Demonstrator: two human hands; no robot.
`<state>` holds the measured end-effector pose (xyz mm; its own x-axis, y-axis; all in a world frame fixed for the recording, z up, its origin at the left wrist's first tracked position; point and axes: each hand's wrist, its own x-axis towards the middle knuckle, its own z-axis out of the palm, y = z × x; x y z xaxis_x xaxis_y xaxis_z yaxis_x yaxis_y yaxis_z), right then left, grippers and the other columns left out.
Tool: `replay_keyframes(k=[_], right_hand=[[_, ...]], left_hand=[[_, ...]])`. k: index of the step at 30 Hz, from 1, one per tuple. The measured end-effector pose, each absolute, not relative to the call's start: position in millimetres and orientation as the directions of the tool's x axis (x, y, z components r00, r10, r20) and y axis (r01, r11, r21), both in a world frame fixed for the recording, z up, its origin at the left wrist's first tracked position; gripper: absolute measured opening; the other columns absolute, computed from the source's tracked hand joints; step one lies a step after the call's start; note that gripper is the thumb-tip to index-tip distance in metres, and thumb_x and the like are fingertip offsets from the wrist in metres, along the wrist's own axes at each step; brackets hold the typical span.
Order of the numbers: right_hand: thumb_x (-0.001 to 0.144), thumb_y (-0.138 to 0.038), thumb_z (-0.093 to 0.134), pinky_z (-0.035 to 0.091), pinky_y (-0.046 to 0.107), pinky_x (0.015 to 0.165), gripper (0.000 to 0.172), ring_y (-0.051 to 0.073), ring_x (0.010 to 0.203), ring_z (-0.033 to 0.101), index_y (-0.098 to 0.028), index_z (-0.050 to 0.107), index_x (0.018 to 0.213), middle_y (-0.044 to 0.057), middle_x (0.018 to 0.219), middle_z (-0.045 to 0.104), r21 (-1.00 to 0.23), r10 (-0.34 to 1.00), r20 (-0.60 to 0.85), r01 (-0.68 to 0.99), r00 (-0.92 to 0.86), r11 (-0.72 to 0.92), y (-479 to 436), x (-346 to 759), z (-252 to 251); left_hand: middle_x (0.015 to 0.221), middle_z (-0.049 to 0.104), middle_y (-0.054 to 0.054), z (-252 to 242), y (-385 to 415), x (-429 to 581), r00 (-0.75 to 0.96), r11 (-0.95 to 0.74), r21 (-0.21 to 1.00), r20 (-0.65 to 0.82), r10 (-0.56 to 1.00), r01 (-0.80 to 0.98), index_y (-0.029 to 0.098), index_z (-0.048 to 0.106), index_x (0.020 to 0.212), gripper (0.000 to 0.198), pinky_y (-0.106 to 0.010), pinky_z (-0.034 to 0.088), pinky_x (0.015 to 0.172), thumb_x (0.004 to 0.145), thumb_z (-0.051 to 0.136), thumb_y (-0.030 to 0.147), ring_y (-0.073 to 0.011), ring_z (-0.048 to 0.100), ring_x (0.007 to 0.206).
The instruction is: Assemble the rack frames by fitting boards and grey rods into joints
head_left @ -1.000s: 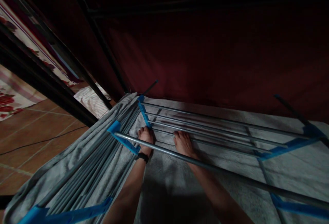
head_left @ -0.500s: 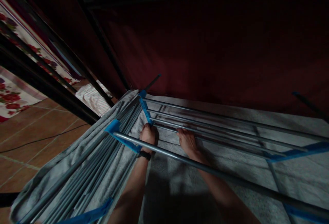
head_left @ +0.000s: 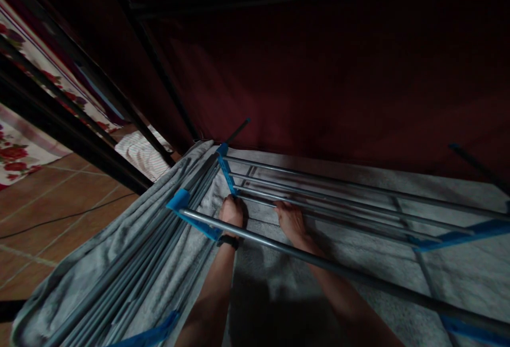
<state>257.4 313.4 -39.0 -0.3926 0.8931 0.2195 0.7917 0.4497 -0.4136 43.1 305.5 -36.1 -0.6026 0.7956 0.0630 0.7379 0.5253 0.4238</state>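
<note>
A rack of grey metal rods point(head_left: 350, 190) with blue plastic brackets lies on a pale grey blanket point(head_left: 274, 280). My left hand point(head_left: 231, 211), a dark band at its wrist, is closed at the lower end of the far blue bracket point(head_left: 227, 174); its fingertips are partly hidden. To its right, my right hand point(head_left: 290, 218) is curled over the lowest rod of the rack. Both forearms pass beneath a thicker near tube point(head_left: 274, 250), which joins a blue corner piece point(head_left: 180, 200) on the left.
Folded grey rods point(head_left: 147, 262) lie in a bundle at left. Black metal poles point(head_left: 99, 150) slant past the bed's left side. A dark red curtain point(head_left: 319, 97) hangs behind. A striped cloth point(head_left: 143, 153) and a thin cable point(head_left: 67, 217) lie on the tiled floor.
The rack's left end and my left hand have shifted slightly to the right and toward me. My right hand stays at about the same place on the rod.
</note>
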Motion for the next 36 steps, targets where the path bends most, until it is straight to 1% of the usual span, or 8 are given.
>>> replay_keyframes(k=[7, 12, 18, 23, 25, 28, 32, 36], right_hand=[[0.099, -0.014, 0.048, 0.046, 0.034, 0.089, 0.026, 0.022, 0.100, 0.066, -0.017, 0.067, 0.117, 0.008, 0.107, 0.073, -0.432, 0.900, 0.204, 0.789, -0.386, 0.437, 313.0, 258.1, -39.7], [0.099, -0.016, 0.048, 0.048, 0.036, 0.091, 0.026, 0.024, 0.101, 0.066, -0.016, 0.068, 0.116, 0.010, 0.108, 0.073, -0.437, 0.903, 0.195, 0.790, -0.384, 0.430, 314.2, 254.9, -38.1], [0.097, -0.023, 0.050, 0.037, 0.043, 0.114, 0.037, 0.025, 0.129, 0.051, -0.023, 0.058, 0.134, 0.010, 0.135, 0.061, -0.487, 0.894, 0.364, 0.764, -0.262, 0.422, 291.1, 274.8, -44.2], [0.097, -0.025, 0.038, 0.045, 0.047, 0.105, 0.029, 0.025, 0.115, 0.057, -0.028, 0.061, 0.115, 0.007, 0.116, 0.062, -0.678, 0.874, 0.432, 0.719, 0.223, 0.152, 237.7, 353.5, -68.3], [0.095, -0.028, 0.040, 0.044, 0.049, 0.105, 0.032, 0.028, 0.118, 0.053, -0.024, 0.057, 0.122, 0.011, 0.122, 0.059, -0.687, 0.815, 0.432, 0.726, 0.387, 0.019, 218.3, 396.3, -71.5], [0.091, -0.032, 0.045, 0.039, 0.053, 0.108, 0.047, 0.033, 0.129, 0.044, -0.017, 0.048, 0.135, 0.020, 0.135, 0.050, -0.626, 0.706, 0.386, 0.731, 0.594, -0.273, 207.5, 459.5, -67.1], [0.085, -0.025, 0.047, 0.039, 0.052, 0.107, 0.060, 0.037, 0.128, 0.048, -0.005, 0.044, 0.142, 0.026, 0.134, 0.051, -0.617, 0.558, 0.300, 0.604, 0.774, -0.505, 224.3, 518.8, -59.1], [0.084, -0.018, 0.043, 0.047, 0.041, 0.094, 0.054, 0.030, 0.109, 0.061, -0.007, 0.053, 0.136, 0.019, 0.116, 0.063, -0.619, 0.600, 0.096, 0.520, 0.794, -0.589, 241.1, 538.5, -56.1]], left_hand=[[0.102, 0.071, -0.012, -35.6, 305.2, 48.8, -0.614, 0.545, 0.413, 0.045, 0.788, 0.729, 0.017, 0.063, 0.109, 0.028, -0.034, 0.042, 0.075, 0.100, 0.044, 0.036, -0.0270, 0.066, 0.094], [0.098, 0.069, -0.009, -25.9, 304.1, 52.2, -0.616, 0.555, 0.388, 0.044, 0.787, 0.736, 0.017, 0.063, 0.106, 0.026, -0.031, 0.040, 0.072, 0.101, 0.044, 0.035, -0.0231, 0.064, 0.089], [0.090, 0.065, -0.005, -19.1, 303.1, 49.8, -0.556, 0.504, 0.372, 0.040, 0.830, 0.779, 0.015, 0.063, 0.102, 0.025, -0.028, 0.036, 0.067, 0.100, 0.045, 0.033, -0.0198, 0.061, 0.083], [0.089, 0.068, -0.009, -25.5, 313.6, 47.7, -0.587, 0.546, 0.316, 0.045, 0.808, 0.776, 0.015, 0.063, 0.102, 0.030, -0.029, 0.036, 0.065, 0.098, 0.046, 0.039, -0.0218, 0.061, 0.081], [0.090, 0.068, -0.008, -29.1, 317.6, 47.2, -0.596, 0.562, 0.297, 0.032, 0.802, 0.772, 0.015, 0.062, 0.100, 0.029, -0.029, 0.036, 0.065, 0.098, 0.047, 0.039, -0.0215, 0.061, 0.083], [0.089, 0.068, -0.003, -33.9, 319.6, 45.6, -0.612, 0.584, 0.254, 0.037, 0.790, 0.771, 0.018, 0.061, 0.095, 0.030, -0.026, 0.037, 0.065, 0.098, 0.046, 0.043, -0.0202, 0.063, 0.083], [0.094, 0.072, -0.008, -35.5, 318.2, 43.6, -0.571, 0.543, 0.246, 0.056, 0.819, 0.803, 0.018, 0.062, 0.096, 0.034, -0.026, 0.038, 0.060, 0.097, 0.043, 0.046, -0.0226, 0.066, 0.083], [0.099, 0.074, -0.016, -31.8, 316.8, 43.7, -0.538, 0.511, 0.253, 0.045, 0.842, 0.821, 0.014, 0.065, 0.099, 0.039, -0.030, 0.042, 0.060, 0.096, 0.043, 0.046, -0.0281, 0.070, 0.085]])
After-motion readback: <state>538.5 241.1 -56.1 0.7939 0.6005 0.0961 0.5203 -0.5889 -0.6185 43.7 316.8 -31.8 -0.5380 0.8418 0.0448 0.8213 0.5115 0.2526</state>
